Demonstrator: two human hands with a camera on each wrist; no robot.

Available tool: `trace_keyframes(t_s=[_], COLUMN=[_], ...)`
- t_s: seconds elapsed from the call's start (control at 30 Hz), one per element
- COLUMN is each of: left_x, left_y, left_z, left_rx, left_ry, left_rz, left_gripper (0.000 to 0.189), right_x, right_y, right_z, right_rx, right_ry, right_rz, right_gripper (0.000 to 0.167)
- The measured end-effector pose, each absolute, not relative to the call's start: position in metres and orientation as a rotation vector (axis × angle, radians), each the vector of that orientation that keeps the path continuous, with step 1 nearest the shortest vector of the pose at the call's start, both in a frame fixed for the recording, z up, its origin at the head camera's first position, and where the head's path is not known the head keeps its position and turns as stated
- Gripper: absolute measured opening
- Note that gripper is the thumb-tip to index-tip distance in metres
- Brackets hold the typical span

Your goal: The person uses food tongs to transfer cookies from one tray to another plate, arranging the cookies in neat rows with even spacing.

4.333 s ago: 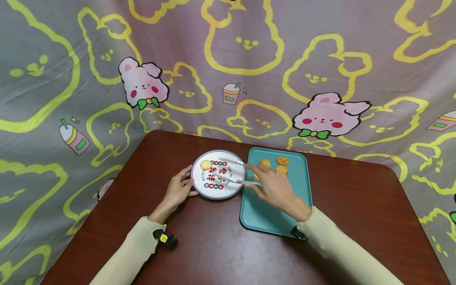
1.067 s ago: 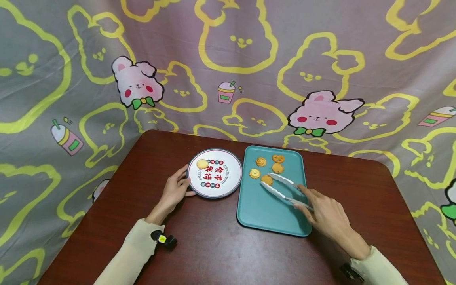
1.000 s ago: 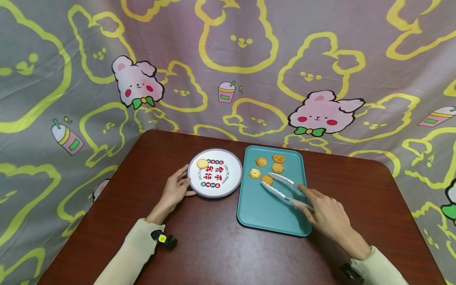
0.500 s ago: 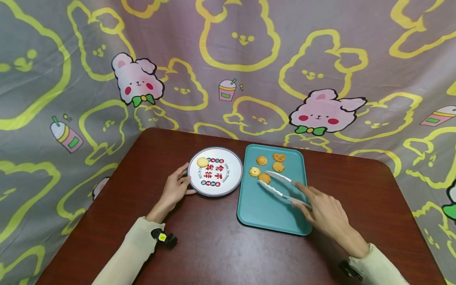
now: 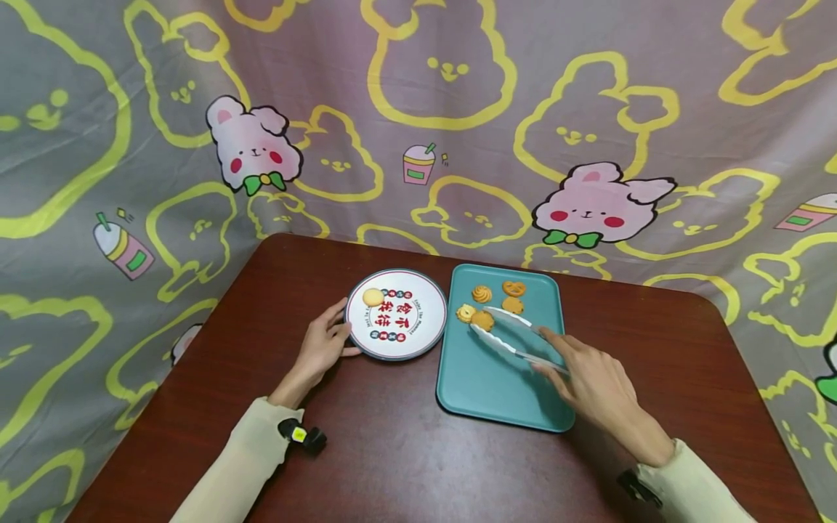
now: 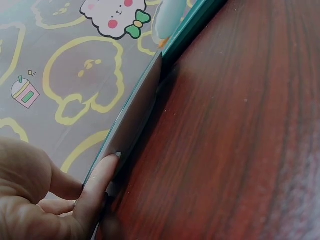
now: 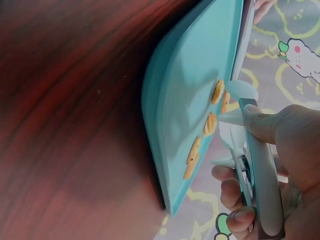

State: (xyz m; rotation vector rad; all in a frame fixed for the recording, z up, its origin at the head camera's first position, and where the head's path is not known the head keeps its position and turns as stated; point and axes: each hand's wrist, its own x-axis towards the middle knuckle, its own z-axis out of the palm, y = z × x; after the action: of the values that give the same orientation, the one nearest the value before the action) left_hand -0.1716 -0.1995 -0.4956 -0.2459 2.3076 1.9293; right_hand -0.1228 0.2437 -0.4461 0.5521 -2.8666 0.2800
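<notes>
My left hand (image 5: 320,347) pinches the near-left rim of a white plate (image 5: 425,330) with red lettering; the left wrist view shows a finger (image 6: 100,180) along its underside. A pale round cookie (image 5: 373,297) lies on the plate. My right hand (image 5: 596,378) grips a pair of metal tongs (image 5: 500,344) with light tips, its arms spread. Those tips stand on either side of a round brown cookie (image 5: 482,321) on the teal tray (image 5: 493,392). Right against that cookie, on its left, is a flower-shaped cookie (image 5: 466,313).
Farther back on the tray lie a swirl cookie (image 5: 482,293), a pretzel-shaped cookie (image 5: 514,288) and another round cookie (image 5: 513,305). Plate and tray stand side by side on the dark wooden table (image 5: 386,450). A patterned curtain (image 5: 353,65) hangs behind the table.
The tongs went from over the plate to the tray. Over the last second they shifted left, and the round brown cookie slid with them up to the flower-shaped one. My left hand stayed put.
</notes>
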Motion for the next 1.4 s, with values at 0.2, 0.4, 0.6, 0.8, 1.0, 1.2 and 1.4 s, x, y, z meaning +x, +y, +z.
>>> trace_keyframes(t_s=[0.2,0.4,0.6,0.8,1.0,1.2,1.4], left_x=[-0.172,-0.171,-0.169,-0.169,-0.171,-0.17,-0.17], left_y=[-0.2,-0.2,-0.2,-0.2,-0.2,-0.2,-0.199], left_z=[-0.495,-0.495,-0.495,-0.495,-0.496,-0.497,-0.497], left_rx=[-0.244,-0.244,-0.26,-0.251,-0.255,-0.259,-0.249], left_ry=[2.305,2.3,2.287,2.309,2.309,2.295,2.305], left_rz=[1.934,1.941,1.937,1.92,1.929,1.947,1.942], left_gripper=[0.062,0.062,0.062,0.062,0.062,0.062,0.062], right_x=[-0.129,-0.137,-0.144,-0.151,-0.162,-0.171,-0.179], right_y=[0.235,0.221,0.205,0.191,0.177,0.167,0.159], right_z=[-0.45,-0.453,-0.455,-0.457,-0.456,-0.456,-0.455], right_rx=[0.565,0.59,0.626,0.669,0.714,0.756,0.774], right_ry=[-2.852,-2.843,-2.847,-2.834,-2.822,-2.814,-2.815], right_rz=[0.329,0.356,0.395,0.404,0.397,0.363,0.313], right_gripper=[0.064,0.064,0.064,0.063,0.063,0.063,0.063])
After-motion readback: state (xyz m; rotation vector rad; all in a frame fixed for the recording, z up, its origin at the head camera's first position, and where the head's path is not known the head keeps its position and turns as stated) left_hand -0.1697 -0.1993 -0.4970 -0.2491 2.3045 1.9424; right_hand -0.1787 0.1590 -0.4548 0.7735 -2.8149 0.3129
